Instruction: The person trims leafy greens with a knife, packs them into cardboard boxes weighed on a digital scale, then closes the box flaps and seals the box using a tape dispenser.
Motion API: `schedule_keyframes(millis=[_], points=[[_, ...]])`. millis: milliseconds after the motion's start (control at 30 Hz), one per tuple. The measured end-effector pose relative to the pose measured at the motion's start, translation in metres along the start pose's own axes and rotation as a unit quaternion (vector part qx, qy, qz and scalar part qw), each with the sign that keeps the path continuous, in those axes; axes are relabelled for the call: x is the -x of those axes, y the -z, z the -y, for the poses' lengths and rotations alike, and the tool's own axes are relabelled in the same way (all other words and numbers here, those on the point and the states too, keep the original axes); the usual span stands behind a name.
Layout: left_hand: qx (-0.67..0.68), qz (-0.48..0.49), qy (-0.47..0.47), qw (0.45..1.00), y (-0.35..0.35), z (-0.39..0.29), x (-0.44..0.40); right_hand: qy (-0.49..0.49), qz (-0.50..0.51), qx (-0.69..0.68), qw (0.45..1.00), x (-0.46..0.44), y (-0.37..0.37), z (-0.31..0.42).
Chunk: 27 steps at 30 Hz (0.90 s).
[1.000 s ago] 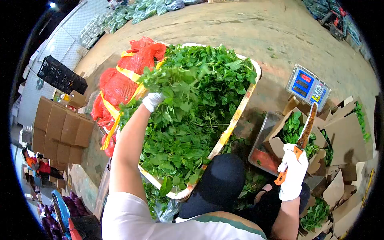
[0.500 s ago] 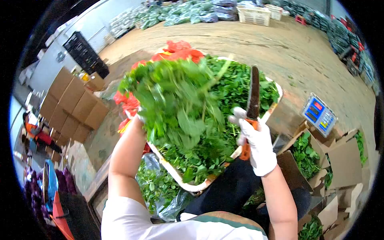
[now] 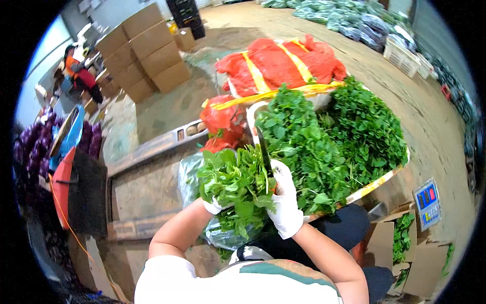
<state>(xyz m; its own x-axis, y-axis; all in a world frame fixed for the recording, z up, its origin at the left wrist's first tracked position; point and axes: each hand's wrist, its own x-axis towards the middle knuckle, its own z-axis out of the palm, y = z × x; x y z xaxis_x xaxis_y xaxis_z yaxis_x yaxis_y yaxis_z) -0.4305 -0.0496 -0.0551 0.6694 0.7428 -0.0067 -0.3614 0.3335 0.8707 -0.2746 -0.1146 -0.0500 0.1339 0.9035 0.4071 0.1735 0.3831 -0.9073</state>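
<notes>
My left hand (image 3: 215, 206), in a white glove, is closed around a bunch of leafy greens (image 3: 230, 177) and is mostly hidden by the leaves. A knife (image 3: 264, 152) with a dark blade and an orange handle is gripped in my gloved right hand (image 3: 286, 202). Its blade points up and away, along the right side of the bunch. To the right stands a large white tub (image 3: 377, 186) heaped with more greens (image 3: 314, 152). Below the held bunch, a clear plastic bag (image 3: 188, 177) lies partly covered by leaves.
Red mesh sacks (image 3: 283, 66) lie beyond the tub. A wooden pallet (image 3: 152, 195) is on the left. Stacked cartons (image 3: 152, 50) and a person in orange (image 3: 76, 71) are farther back. At right are a digital scale (image 3: 428, 202) and open boxes (image 3: 379, 240) of greens.
My view has turned left. The bunch in my left hand has come from above the tub to its left side, close to my body. My right hand and the knife have moved in beside it.
</notes>
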Motion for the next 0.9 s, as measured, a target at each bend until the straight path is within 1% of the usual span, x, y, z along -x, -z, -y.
schedule_keyframes(millis=[33, 100, 133, 200, 233, 267, 300, 333, 367, 400, 433, 467, 500, 533, 567, 600, 633, 667, 700, 733, 767, 800, 867, 900], points=[[0.005, 0.008, -0.013, 1.0, 0.013, 0.008, 0.006, -0.038, 0.004, -0.034, 0.999, 0.001, -0.007, 0.004], [0.017, 0.009, -0.028, 0.999, 0.032, 0.023, 0.017, -0.035, 0.036, -0.028, 0.998, 0.001, -0.018, 0.002], [0.011, 0.016, -0.016, 1.0, 0.04, 0.031, 0.022, -0.04, 0.045, -0.026, 0.998, 0.004, -0.024, -0.001], [-0.001, 0.032, 0.007, 0.999, 0.047, 0.039, 0.031, -0.025, 0.074, 0.049, 0.996, 0.01, -0.032, -0.004], [0.149, 0.021, 0.061, 0.987, 0.047, 0.04, 0.033, 0.058, 0.09, 0.176, 0.978, 0.012, -0.032, -0.001], [0.296, -0.006, 0.111, 0.949, 0.047, 0.039, 0.035, -0.031, 0.084, 0.068, 0.994, 0.018, -0.039, 0.005], [0.226, 0.024, 0.08, 0.971, 0.062, 0.056, 0.04, -0.113, 0.103, -0.104, 0.983, 0.023, -0.043, -0.004], [0.154, 0.054, 0.05, 0.985, 0.067, 0.061, 0.042, -0.193, 0.115, -0.272, 0.936, 0.026, -0.047, -0.016], [-0.175, 0.049, 0.011, 0.983, 0.07, 0.065, 0.05, -0.208, 0.131, -0.227, 0.942, 0.032, -0.043, -0.023], [-0.067, 0.047, 0.04, 0.996, 0.08, 0.077, 0.053, -0.221, 0.148, -0.181, 0.947, 0.037, -0.038, -0.029], [-0.233, 0.048, -0.006, 0.971, 0.08, 0.074, 0.056, -0.233, 0.167, -0.135, 0.948, 0.042, -0.034, -0.036], [-0.391, 0.046, -0.095, 0.914, 0.081, 0.067, 0.057, -0.289, 0.213, -0.04, 0.932, 0.043, -0.024, -0.042], [-0.538, 0.014, -0.181, 0.823, 0.081, 0.061, 0.058, -0.141, 0.172, 0.163, 0.961, 0.054, -0.02, -0.066], [-0.598, -0.001, -0.149, 0.787, 0.097, 0.07, 0.058, -0.385, 0.063, -0.073, 0.918, 0.047, -0.021, -0.043], [-0.411, -0.065, -0.13, 0.9, 0.121, 0.098, 0.059, -0.317, 0.054, 0.061, 0.945, 0.05, -0.02, -0.052], [-0.416, -0.123, -0.053, 0.9, 0.136, 0.111, 0.063, -0.24, 0.042, 0.192, 0.951, 0.053, -0.018, -0.06], [-0.414, -0.178, 0.026, 0.893, 0.141, 0.113, 0.064, -0.123, 0.068, 0.289, 0.947, 0.05, -0.022, -0.045], [-0.509, -0.224, 0.083, 0.827, 0.145, 0.116, 0.066, -0.033, 0.089, 0.315, 0.944, 0.048, -0.032, -0.025], [-0.591, -0.258, 0.15, 0.749, 0.14, 0.108, 0.067, -0.034, 0.162, 0.336, 0.927, 0.051, -0.039, -0.014], [-0.608, -0.239, 0.185, 0.734, 0.133, 0.099, 0.065, -0.033, 0.232, 0.356, 0.905, 0.055, -0.046, -0.007], [-0.648, -0.187, 0.185, 0.714, 0.123, 0.088, 0.062, -0.006, 0.256, 0.354, 0.899, 0.062, -0.053, -0.013], [-0.685, -0.135, 0.185, 0.691, 0.105, 0.068, 0.059, -0.04, 0.291, 0.389, 0.873, 0.066, -0.06, -0.016], [-0.646, -0.192, 0.183, 0.715, 0.111, 0.083, 0.066, -0.088, 0.289, 0.46, 0.835, 0.068, -0.069, -0.03], [-0.617, -0.198, 0.277, 0.71, 0.09, 0.061, 0.061, -0.11, 0.288, 0.505, 0.806, 0.07, -0.07, -0.04]])
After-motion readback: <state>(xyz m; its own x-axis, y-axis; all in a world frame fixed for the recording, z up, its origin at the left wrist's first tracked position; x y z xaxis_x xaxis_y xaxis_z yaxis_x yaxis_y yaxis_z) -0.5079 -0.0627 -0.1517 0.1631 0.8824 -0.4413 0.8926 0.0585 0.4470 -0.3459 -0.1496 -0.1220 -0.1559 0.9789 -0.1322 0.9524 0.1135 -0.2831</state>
